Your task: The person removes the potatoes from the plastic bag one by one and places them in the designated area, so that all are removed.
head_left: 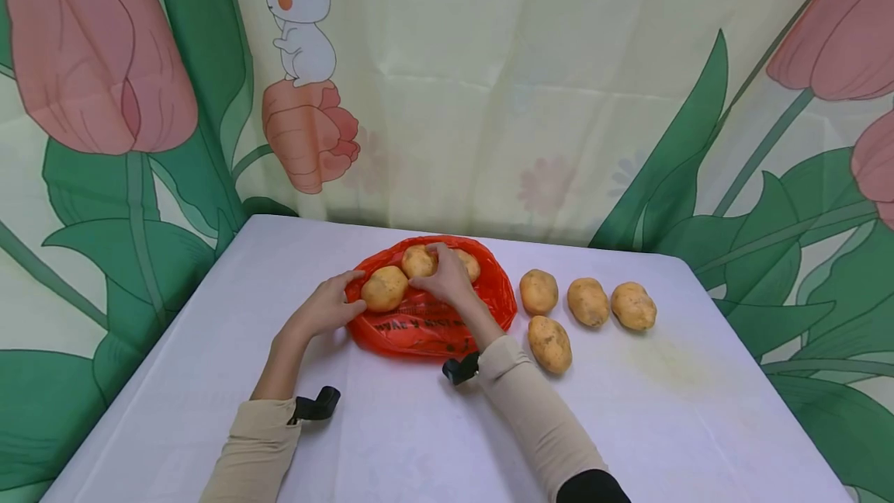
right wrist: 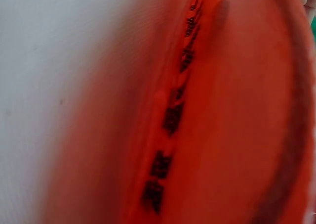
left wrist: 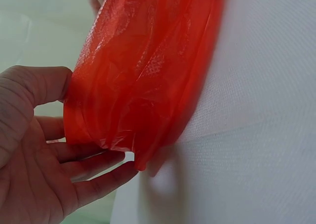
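A red plastic bag (head_left: 419, 332) with black print lies open on the table, its rim spread wide around several potatoes. My left hand (head_left: 327, 305) holds the bag's left rim, beside the leftmost potato (head_left: 384, 289). In the left wrist view the thumb (left wrist: 52, 84) sits on one side of the red plastic (left wrist: 133, 75) and the other fingers lie along its far side. Reaching over the bag, my right hand (head_left: 447, 274) grips a potato (head_left: 417, 261) between thumb and fingers. Another potato (head_left: 468, 265) shows just behind that hand. Red plastic (right wrist: 237, 115) fills much of the right wrist view, hiding the grip.
Right of the bag, a potato (head_left: 538, 292), a second (head_left: 588, 302) and a third (head_left: 633, 306) form a row. One more potato (head_left: 549, 345) lies in front, near the right sleeve. The white-covered table (head_left: 391, 433) ends at a printed cloth backdrop (head_left: 475, 99).
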Tool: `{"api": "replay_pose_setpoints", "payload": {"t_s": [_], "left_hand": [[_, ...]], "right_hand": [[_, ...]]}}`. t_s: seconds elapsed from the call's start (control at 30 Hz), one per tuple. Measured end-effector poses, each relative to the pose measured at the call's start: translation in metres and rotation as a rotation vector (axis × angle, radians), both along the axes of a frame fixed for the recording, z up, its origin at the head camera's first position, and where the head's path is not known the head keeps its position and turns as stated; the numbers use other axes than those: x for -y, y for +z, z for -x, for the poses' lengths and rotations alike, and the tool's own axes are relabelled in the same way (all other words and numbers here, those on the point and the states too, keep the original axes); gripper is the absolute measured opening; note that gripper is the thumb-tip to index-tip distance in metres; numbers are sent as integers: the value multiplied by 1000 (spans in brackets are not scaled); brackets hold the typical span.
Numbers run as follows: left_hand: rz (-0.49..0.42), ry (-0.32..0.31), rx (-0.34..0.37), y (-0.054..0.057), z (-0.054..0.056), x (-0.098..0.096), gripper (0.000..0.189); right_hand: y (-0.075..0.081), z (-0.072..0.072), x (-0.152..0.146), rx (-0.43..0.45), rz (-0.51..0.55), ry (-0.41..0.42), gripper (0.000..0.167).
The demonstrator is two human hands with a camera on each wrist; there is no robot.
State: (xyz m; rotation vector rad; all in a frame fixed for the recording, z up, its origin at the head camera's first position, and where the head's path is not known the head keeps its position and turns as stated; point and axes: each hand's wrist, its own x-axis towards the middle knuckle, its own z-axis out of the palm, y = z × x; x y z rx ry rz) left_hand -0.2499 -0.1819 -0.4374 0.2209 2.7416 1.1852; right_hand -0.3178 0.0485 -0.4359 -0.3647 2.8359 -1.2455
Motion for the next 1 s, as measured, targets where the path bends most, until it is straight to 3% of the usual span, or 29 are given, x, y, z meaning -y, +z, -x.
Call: {"api": "replay_pose_setpoints", "payload": {"t_s": [0.23, 0.63, 1.0], "left_hand": [[-7, 18, 43, 2, -3, -3, 63], [-1, 6, 39, 2, -4, -4, 62], [14, -4, 37, 3, 0, -5, 62]], "right_hand": [[-4, -2, 1, -49, -56, -11, 67], [-12, -13, -5, -95, 20, -52, 66], [-3, -28, -17, -161, 114, -49, 66]]}}
